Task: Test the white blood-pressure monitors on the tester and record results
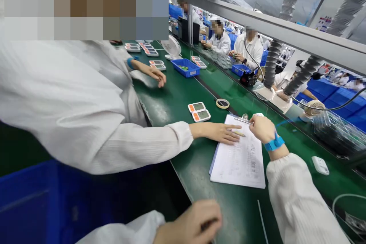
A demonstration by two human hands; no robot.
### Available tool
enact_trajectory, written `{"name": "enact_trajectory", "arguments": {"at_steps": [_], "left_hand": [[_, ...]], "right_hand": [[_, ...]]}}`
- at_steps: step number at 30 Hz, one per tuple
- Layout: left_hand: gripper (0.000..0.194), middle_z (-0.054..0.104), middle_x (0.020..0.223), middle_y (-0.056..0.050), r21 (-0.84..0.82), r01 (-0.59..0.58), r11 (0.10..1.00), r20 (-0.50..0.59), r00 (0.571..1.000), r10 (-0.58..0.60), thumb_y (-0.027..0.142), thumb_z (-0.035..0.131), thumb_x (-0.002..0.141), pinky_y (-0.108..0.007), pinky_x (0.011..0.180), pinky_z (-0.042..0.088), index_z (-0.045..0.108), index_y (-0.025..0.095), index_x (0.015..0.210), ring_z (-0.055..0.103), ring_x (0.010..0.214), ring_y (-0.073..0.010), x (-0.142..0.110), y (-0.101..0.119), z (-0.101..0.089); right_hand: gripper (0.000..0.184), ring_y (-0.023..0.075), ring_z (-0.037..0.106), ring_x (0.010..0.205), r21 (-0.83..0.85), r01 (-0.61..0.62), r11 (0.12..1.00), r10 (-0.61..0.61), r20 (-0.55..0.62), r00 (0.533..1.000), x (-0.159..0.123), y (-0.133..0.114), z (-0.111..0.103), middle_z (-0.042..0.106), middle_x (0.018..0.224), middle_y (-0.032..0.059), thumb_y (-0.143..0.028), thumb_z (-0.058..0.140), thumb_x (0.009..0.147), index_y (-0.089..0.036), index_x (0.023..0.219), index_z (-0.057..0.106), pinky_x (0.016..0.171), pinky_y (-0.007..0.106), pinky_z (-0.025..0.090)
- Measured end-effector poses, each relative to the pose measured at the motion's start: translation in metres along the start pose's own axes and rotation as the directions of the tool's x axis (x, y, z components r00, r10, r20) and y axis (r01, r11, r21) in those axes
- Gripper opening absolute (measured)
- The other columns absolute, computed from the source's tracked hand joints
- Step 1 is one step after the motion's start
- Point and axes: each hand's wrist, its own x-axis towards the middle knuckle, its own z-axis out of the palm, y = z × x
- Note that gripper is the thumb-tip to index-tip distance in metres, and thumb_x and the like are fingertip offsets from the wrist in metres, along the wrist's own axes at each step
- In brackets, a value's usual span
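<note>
My right hand, with a blue band at the wrist, is closed at the top of a clipboard, beside its metal clip. What its fingers hold, if anything, is hidden. Printed sheets lie on the board. A co-worker's hand rests flat across the paper's upper left, a thin pen by its fingers. Low in the picture, my left hand hovers over the table's near edge. It is slightly blurred, its fingers curled, and I cannot see anything inside them.
Two white-and-orange devices with displays and a tape roll lie beyond the clipboard. Further off are a blue tray and a white fan. A white device sits at right. A co-worker's body fills the left.
</note>
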Motion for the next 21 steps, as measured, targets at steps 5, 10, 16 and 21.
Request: {"name": "enact_trajectory", "arguments": {"at_steps": [5, 10, 16, 21], "left_hand": [[0.02, 0.068, 0.095, -0.007, 0.235, 0.115, 0.965, -0.343, 0.939, -0.028, 0.038, 0.053, 0.085, -0.041, 0.088, 0.053, 0.065, 0.023, 0.09, 0.065, 0.091, -0.0224, -0.024, -0.036, -0.01], [0.043, 0.06, 0.131, -0.011, -0.103, 0.222, 0.97, -0.429, 0.869, -0.245, 0.039, 0.064, 0.076, -0.046, 0.111, 0.042, 0.061, 0.024, 0.116, 0.053, 0.128, -0.0291, 0.017, -0.05, -0.029], [0.057, 0.052, 0.143, -0.014, -0.191, 0.216, 0.957, -0.467, 0.838, -0.283, 0.032, 0.069, 0.074, -0.044, 0.114, 0.038, 0.055, 0.021, 0.128, 0.049, 0.133, -0.0297, 0.069, -0.053, -0.05], [0.074, 0.048, 0.145, -0.022, -0.174, 0.314, 0.933, -0.501, 0.788, -0.358, 0.03, 0.075, 0.07, -0.043, 0.108, 0.04, 0.049, 0.015, 0.137, 0.05, 0.132, -0.0343, 0.137, -0.058, -0.074]], "right_hand": [[0.022, 0.0219, 0.064, 0.104, -0.001, 0.105, 0.994, -0.103, 0.172, 0.98, 0.014, -0.003, 0.045, 0.069, 0.111, 0.01, -0.016, 0.061, 0.092, -0.014, 0.113, 0.067, 0.089, 0.033, 0.05], [0.029, 0.0222, 0.063, 0.103, -0.024, 0.247, 0.969, -0.232, 0.271, 0.934, 0.02, -0.04, 0.079, 0.063, 0.116, 0.0083, -0.036, 0.064, 0.096, -0.014, 0.115, 0.063, 0.091, 0.043, 0.054], [0.015, 0.0206, 0.064, 0.093, -0.056, 0.193, 0.98, -0.18, 0.182, 0.967, 0.011, -0.028, 0.07, 0.066, 0.102, 0.0097, -0.022, 0.063, 0.094, -0.01, 0.102, 0.066, 0.085, 0.036, 0.053], [0.021, 0.0201, 0.063, 0.09, 0.007, 0.017, 1.0, -0.016, -0.112, 0.994, -0.059, 0.042, 0.04, 0.064, 0.103, 0.0122, -0.019, 0.049, 0.093, -0.013, 0.105, 0.065, 0.078, 0.029, 0.047]]}}
